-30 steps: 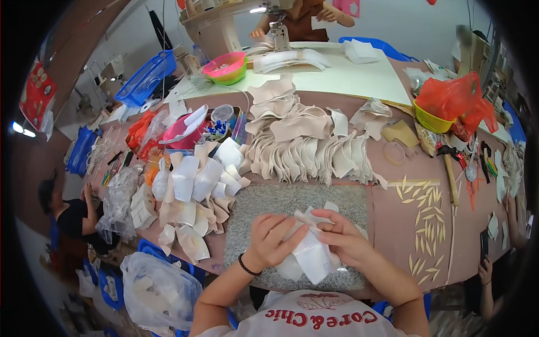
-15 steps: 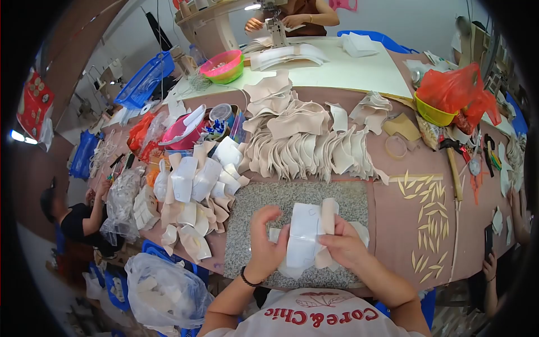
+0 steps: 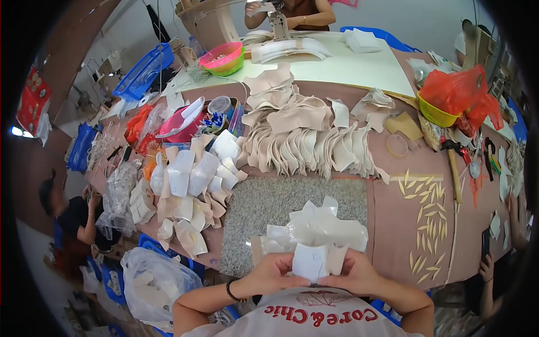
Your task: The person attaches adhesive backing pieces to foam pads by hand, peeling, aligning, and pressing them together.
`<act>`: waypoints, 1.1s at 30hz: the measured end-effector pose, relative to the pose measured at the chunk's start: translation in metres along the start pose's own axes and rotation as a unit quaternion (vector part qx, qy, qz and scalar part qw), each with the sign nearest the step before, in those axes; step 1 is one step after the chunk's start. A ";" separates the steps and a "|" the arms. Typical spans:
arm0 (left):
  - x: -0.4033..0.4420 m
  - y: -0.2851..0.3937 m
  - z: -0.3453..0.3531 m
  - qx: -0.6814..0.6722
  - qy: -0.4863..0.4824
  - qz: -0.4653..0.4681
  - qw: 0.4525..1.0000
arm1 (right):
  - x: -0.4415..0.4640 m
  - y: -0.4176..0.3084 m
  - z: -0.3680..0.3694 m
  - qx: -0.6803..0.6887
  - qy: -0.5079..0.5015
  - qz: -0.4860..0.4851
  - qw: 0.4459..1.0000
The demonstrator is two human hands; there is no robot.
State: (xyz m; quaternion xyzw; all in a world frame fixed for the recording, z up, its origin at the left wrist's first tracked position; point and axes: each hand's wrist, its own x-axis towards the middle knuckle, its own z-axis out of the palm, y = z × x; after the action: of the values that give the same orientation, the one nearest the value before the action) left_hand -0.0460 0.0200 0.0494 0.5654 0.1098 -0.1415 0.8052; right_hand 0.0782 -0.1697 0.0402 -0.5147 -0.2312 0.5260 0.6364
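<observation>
Close to my body, a small panel, shiny white on its left and beige on its right, is held between both hands. The fingers of my left hand are closed on its left edge. At the beige right end, my right hand pinches the panel with the thumb low in front. Just beyond it, a loose pile of glossy white pieces lies on the speckled grey slab. Part of that pile is hidden behind the held panel.
Beige pieces stand in dense rows beyond the slab. White and beige pieces are heaped at left. Thin yellow leaf-shaped strips and a hammer lie at right. Co-workers sit across and at both sides.
Both hands drew the panel down towards my body. My left hand, raised with fingers apart before, now grips the left edge. The white pile on the slab has come into view.
</observation>
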 end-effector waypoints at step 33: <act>-0.029 -0.001 -0.046 -0.302 0.011 0.214 0.929 | 0.069 0.004 0.039 0.324 -0.071 0.021 0.943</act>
State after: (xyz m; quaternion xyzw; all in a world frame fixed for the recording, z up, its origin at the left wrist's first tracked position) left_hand -0.0743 0.0656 0.0424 0.3071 0.0329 0.0801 0.9477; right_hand 0.0676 -0.0913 0.0331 -0.2467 -0.0815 0.6209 0.7396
